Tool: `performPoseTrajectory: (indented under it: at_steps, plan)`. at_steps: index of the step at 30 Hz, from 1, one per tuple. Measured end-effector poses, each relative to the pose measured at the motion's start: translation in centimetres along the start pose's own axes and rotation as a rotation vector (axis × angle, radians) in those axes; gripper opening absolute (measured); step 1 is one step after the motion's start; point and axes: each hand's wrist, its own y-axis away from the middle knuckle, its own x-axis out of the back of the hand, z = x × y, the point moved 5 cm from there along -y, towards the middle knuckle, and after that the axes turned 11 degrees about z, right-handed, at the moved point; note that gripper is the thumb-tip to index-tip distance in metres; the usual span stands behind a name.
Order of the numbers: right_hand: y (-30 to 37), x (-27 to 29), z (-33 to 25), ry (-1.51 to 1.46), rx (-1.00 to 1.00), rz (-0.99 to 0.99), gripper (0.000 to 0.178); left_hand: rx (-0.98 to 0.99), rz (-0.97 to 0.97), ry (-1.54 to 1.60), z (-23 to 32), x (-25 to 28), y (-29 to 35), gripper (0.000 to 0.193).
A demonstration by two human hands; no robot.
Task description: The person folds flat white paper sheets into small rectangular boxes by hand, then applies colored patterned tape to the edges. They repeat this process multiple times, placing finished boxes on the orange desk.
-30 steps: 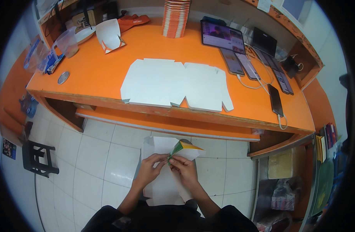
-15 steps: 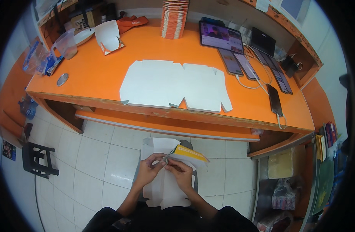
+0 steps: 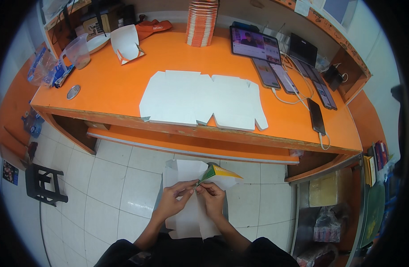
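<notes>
A cardboard box blank (image 3: 186, 222) lies over my lap, its plain white inside facing up. One side panel (image 3: 221, 172) is folded up at the right and shows green and yellow print. At the folded corner, my left hand (image 3: 172, 200) pinches the card between thumb and fingers. My right hand (image 3: 212, 199) grips the same corner from the other side, its fingertips close to the left ones. The exact flap under the fingertips is hidden. Ahead on the orange table (image 3: 97, 80) lies a stack of flat white box blanks (image 3: 200, 100).
A tall stack of orange-and-white folded cartons (image 3: 201, 24) stands at the back. Left are an open carton (image 3: 125, 42), a plastic jug (image 3: 77, 52) and a round lid (image 3: 73, 92). A tablet (image 3: 255, 43) and several cabled phones sit right. A black stool (image 3: 45, 183) stands on the tiled floor.
The printed panel has turned and now shows more green beside the yellow. Both hands have shifted slightly, still gripping the folded corner. The things on the table lie as before.
</notes>
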Motion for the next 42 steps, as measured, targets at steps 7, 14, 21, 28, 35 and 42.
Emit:
performPoseTrajectory:
  at_steps: [7, 14, 21, 28, 35, 42]
  plan:
    - [-0.1, -1.3, -0.3, -0.173, -0.019, -0.073, 0.017, 0.048, 0.159, 0.383, -1.6, 0.0, -0.2, 0.020]
    - [-0.7, -2.0, -0.6, -0.120, -0.080, -0.198, 0.013, 0.364, -0.114, 0.424, -3.1, -0.5, 0.1, 0.036]
    - [-0.8, -3.6, -1.3, -0.071, -0.096, -0.171, 0.025, 0.414, 0.054, 0.446, -3.2, -1.1, 0.8, 0.040]
    - [0.0, -3.7, -4.5, 0.564, 0.282, -0.467, 0.043, 0.304, 0.311, 0.266, -6.9, 2.0, -0.7, 0.045]
    - [2.5, -3.4, 0.2, 0.631, 0.065, -0.632, 0.045, 0.233, 0.337, -0.203, -7.9, 3.3, -1.4, 0.044]
    - [0.4, 0.0, 6.0, 0.319, -0.272, -0.362, 0.023, 0.475, 0.094, -0.041, -11.2, 1.8, 0.8, 0.033]
